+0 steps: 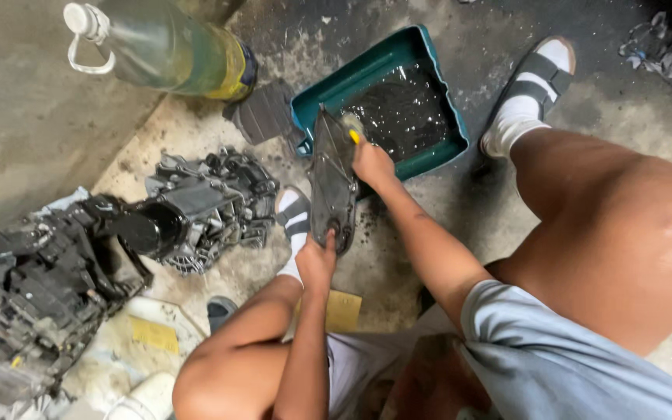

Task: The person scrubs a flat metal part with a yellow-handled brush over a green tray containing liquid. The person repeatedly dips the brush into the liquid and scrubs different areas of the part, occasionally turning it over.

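Left hand (316, 260) grips your dark oily metal cover plate's (332, 183) near end | right hand (372, 163) clenches yellow-handled brush (351, 129) | teal plastic tray (429, 62) of black liquid just beyond.

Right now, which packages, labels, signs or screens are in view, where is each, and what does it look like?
Plastic bottle, top left on the floor: lying on its side, clear with yellowish liquid, white cap and handle.
Bottle label, around the bottle's base end: a yellow band.
Yellow card, on the floor below the left hand: flat, squarish.
Yellow tag, lower left on a white sheet: rectangular.
No signs or screens.
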### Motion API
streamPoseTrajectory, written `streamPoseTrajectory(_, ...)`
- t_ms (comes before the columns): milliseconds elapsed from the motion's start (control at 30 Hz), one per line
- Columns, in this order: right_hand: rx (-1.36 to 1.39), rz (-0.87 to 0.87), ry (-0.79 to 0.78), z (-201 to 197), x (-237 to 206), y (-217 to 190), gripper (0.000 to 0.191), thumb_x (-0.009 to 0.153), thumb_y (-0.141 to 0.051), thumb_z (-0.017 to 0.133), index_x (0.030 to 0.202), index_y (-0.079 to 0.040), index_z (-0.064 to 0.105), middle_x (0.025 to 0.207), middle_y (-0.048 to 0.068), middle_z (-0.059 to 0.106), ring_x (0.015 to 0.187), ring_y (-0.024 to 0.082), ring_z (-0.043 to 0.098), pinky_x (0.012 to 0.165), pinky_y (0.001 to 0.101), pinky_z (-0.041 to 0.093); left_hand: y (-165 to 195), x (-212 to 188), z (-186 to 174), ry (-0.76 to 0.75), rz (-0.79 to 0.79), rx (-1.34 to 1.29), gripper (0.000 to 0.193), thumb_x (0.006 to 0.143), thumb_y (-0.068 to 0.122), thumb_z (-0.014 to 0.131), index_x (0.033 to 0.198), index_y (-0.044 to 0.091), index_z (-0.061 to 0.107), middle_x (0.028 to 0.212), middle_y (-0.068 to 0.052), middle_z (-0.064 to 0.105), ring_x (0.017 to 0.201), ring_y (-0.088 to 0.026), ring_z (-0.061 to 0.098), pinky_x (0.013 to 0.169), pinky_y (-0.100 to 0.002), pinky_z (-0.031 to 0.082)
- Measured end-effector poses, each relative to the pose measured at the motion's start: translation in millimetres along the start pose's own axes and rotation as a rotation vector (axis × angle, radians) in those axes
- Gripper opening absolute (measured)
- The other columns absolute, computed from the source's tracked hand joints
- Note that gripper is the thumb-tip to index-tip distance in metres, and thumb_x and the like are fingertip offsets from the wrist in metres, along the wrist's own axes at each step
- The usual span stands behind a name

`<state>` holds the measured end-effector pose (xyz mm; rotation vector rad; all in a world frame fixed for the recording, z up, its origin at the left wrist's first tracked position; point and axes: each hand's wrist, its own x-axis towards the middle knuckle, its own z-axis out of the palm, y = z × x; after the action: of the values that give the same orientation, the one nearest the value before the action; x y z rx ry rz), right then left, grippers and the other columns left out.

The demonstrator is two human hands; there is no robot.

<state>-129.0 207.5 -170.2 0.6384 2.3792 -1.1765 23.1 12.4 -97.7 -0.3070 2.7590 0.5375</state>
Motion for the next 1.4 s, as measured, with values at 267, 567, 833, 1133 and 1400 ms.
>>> streamPoseTrajectory(267, 0.135, -0.175, 0.094, 12, -2, -3, 0.033, 0.103, -0.026, 0.050, 0.120, -0.002, 0.066, 0.092, 0.030, 0.070, 0.090, 0.049, 0.069, 0.083, 0.0578, 0.055, -7, 2, 9, -0.058, -0.034, 0.072, 0.046, 0.097, 0.046, 0.066, 0.103, 0.001, 0.071, 0.085, -0.029, 0.071, 0.084, -0.048, 0.070, 0.076, -0.052, 0.056)
streamPoseTrajectory(567, -0.025, 0.009, 0.087, -1, -8, 36, 0.031, 0.101, -0.028, 0.052, 0.114, -0.006, 0.070, 0.091, 0.027, 0.072, 0.088, 0.046, 0.070, 0.083, 0.0562, 0.055, -13, 14, 1, 0.050, -0.076, 0.046, 0.056, 0.095, 0.057, 0.064, 0.107, 0.003, 0.074, 0.085, -0.029, 0.071, 0.084, -0.050, 0.068, 0.074, -0.054, 0.054)
streamPoseTrajectory(833, -0.280, 0.051, 0.215, -34, -8, 48, 0.077, 0.079, -0.014, 0.065, 0.152, -0.007, 0.043, 0.089, 0.021, 0.072, 0.080, 0.040, 0.073, 0.070, 0.0513, 0.058, -15, 15, -7, 0.144, -0.133, -0.094, 0.048, 0.089, 0.054, 0.070, 0.104, 0.008, 0.076, 0.085, -0.024, 0.074, 0.084, -0.046, 0.070, 0.073, -0.050, 0.053)
streamPoseTrajectory(1133, 0.108, 0.093, 0.005, 22, -25, 36, 0.031, 0.086, -0.023, 0.064, 0.107, -0.001, 0.072, 0.097, 0.026, 0.074, 0.097, 0.043, 0.072, 0.088, 0.0518, 0.057, -11, 11, -5, 0.121, -0.220, -0.372, 0.051, 0.092, 0.025, 0.071, 0.139, 0.009, 0.062, 0.076, -0.018, 0.070, 0.065, -0.025, 0.062, 0.069, -0.039, 0.052)
streamPoseTrajectory(1400, 0.023, 0.010, -0.125, 44, -61, -5, 0.026, 0.081, -0.022, 0.065, 0.096, -0.001, 0.071, 0.091, 0.028, 0.072, 0.092, 0.047, 0.070, 0.087, 0.0546, 0.055, 4, 16, 10, 0.200, -0.074, -0.650, 0.034, 0.104, 0.025, 0.063, 0.124, -0.002, 0.061, 0.112, -0.020, 0.070, 0.101, -0.023, 0.065, 0.096, -0.033, 0.050)
